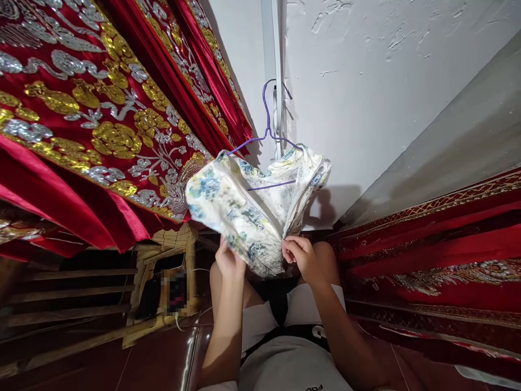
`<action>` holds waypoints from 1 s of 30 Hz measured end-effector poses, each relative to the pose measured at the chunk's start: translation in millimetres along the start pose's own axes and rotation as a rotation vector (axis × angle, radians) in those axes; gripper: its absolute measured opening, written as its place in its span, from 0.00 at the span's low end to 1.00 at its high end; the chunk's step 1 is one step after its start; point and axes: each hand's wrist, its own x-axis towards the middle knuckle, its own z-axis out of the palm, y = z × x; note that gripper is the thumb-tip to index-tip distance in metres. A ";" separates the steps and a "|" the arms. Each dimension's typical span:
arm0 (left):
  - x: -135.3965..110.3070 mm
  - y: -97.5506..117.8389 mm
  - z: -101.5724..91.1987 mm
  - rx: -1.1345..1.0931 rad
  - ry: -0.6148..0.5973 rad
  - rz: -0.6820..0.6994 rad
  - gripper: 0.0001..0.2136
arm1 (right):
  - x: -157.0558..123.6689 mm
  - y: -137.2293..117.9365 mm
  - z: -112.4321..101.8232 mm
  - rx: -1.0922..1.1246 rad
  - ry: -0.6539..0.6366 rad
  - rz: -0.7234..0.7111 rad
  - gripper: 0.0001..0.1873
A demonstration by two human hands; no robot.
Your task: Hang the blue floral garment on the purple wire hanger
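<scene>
A white garment with a blue and green flower print (244, 209) hangs folded on a purple wire hanger (266, 127), whose hook sits on a white pipe on the wall. My left hand (228, 259) grips the cloth's lower edge from below. My right hand (302, 254) pinches the lower right corner of the same cloth, fingers closed on it. Both hands are raised in front of me, above my knees.
Red fabric with gold and silver embroidery (101, 125) hangs at the left, and more red embroidered cloth (439, 244) lies at the right. A bamboo stool (166, 282) stands at the lower left on a dark red floor. The white wall (386, 81) is behind.
</scene>
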 end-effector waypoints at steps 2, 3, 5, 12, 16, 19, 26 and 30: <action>-9.3 -1.2 3.6 -0.016 0.200 0.261 0.10 | -2.4 1.4 -2.0 -0.024 -0.007 0.019 0.17; -17.5 -4.4 7.0 0.045 0.243 0.385 0.09 | -2.7 2.2 -1.5 -0.036 -0.023 0.027 0.16; -36.1 -14.5 16.0 0.233 0.143 0.518 0.08 | -1.4 2.6 2.1 -0.064 -0.082 0.032 0.14; -49.0 -37.4 38.0 0.482 -0.315 0.373 0.15 | 14.1 -13.7 9.2 -0.176 -0.146 0.010 0.17; -43.3 -35.5 39.9 0.547 -0.417 0.458 0.13 | 19.3 -24.3 7.3 -0.196 -0.143 0.008 0.17; -42.5 -36.2 38.3 0.578 -0.423 0.440 0.10 | 24.0 -32.4 6.7 -0.188 -0.152 0.014 0.18; -30.5 -46.8 27.0 0.817 -0.524 0.501 0.09 | 69.1 -98.7 1.6 -0.054 0.121 -0.225 0.16; -22.2 -47.4 27.5 0.934 -0.594 0.503 0.08 | 83.8 -134.0 8.3 0.013 0.172 -0.340 0.16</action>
